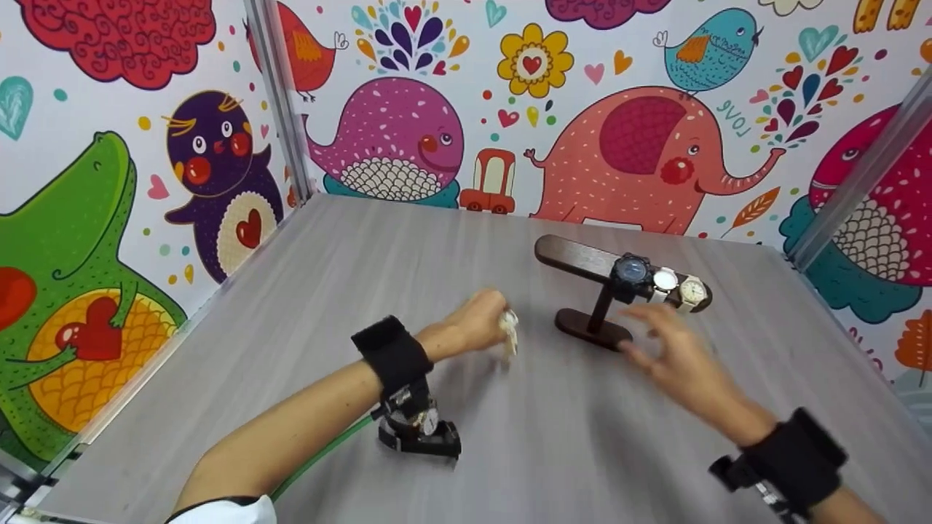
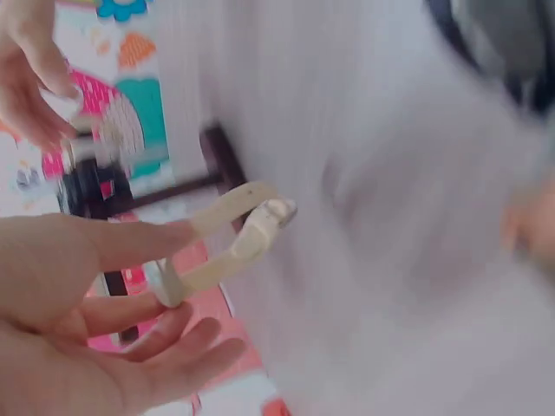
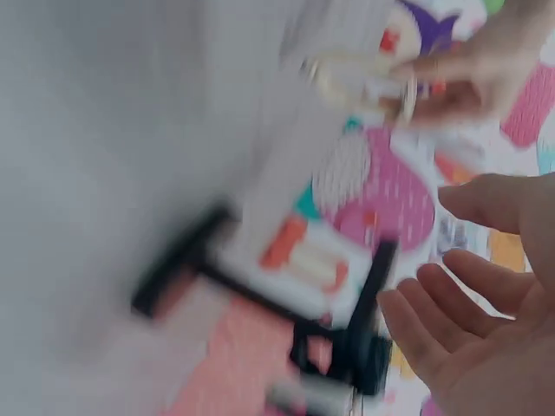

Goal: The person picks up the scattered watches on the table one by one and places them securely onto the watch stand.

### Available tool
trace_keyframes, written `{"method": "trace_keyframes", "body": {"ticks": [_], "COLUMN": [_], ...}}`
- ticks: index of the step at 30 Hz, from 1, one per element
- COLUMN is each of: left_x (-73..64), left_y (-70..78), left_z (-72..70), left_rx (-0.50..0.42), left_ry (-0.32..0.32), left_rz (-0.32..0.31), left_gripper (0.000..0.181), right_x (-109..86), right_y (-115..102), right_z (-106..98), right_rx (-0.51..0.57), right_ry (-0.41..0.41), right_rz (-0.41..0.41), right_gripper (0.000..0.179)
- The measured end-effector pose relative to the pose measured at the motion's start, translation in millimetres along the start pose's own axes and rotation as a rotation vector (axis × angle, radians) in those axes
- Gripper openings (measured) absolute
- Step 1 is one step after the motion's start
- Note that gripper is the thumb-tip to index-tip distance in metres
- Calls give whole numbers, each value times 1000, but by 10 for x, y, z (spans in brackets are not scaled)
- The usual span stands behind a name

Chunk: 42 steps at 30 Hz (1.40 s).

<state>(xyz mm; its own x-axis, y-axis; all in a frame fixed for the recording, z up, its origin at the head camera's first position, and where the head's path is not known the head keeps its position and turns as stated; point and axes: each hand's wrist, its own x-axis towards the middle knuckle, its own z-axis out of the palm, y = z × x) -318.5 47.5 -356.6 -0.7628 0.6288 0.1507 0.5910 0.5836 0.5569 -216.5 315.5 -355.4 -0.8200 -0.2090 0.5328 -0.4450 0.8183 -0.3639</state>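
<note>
Watch with looped cream strap (image 1: 510, 333), left of dark-brown wooden T-shaped stand (image 1: 575, 255); left hand (image 1: 473, 322) pinches it. Right hand (image 1: 681, 356) loosely spread, empty, near stand. Likely light, flexible; best held by sides.

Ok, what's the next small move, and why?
Probably bring the cream watch over to the bare end of the dark stand: the left hand pinches it, three watches occupy the other end, and the right hand holds nothing.
</note>
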Motion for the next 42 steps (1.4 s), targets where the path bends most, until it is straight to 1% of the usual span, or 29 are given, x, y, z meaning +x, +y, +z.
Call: {"method": "trace_keyframes", "body": {"ticks": [1,3,4,6,8,9,11,13,16,21,24,26,29,33,36,39,42], "left_x": [53,164,222,334,441,494,598,692,814,974,1049,1085,1120,1149,1172,1199,1224], "left_y": [-45,-116,-146,-178,-179,-171,-141,-105,-47,17,32,40,60,79,68,41,17], "left_z": [-33,-95,-123,-176,-223,-240,-264,-275,-284,-317,-354,-385,-425,-460,-464,-451,-432], "left_rx": [16,51,69,92,105,111,127,154,186,233,240,225,201,182,145,84,15], "left_ry": [24,60,77,102,109,112,116,123,117,107,112,107,72,10,-25,-43,-47], "left_rz": [9,4,-5,-44,-104,-124,-143,-138,-126,-113,-65,-22,20,22,12,6,9], "left_gripper": [14,15,15,19,22,23,26,26,26,26,26,27,28,28,35,45,51], "right_x": [29,81,102,131,147,149,141,121,89,92,130,159,182,185,175,162,146], "right_y": [68,211,280,418,555,623,751,861,964,1006,988,976,962,956,961,967,975], "right_z": [-87,-253,-335,-475,-578,-615,-653,-656,-625,-562,-550,-556,-572,-579,-570,-561,-562], "right_rx": [-22,-52,-53,-71,-74,-78,-75,-58,-31,-12,-20,-26,-30,-22,-18,-19,-22], "right_ry": [21,56,52,22,-22,-47,-88,-120,-162,-210,-229,-230,-233,-231,-228,-222,-216], "right_rz": [13,42,70,140,204,236,281,307,326,339,333,322,312,306,302,294,287], "right_gripper": [46,46,47,51,57,61,68,73,77,71,66,62,59,59,60,61,60]}}
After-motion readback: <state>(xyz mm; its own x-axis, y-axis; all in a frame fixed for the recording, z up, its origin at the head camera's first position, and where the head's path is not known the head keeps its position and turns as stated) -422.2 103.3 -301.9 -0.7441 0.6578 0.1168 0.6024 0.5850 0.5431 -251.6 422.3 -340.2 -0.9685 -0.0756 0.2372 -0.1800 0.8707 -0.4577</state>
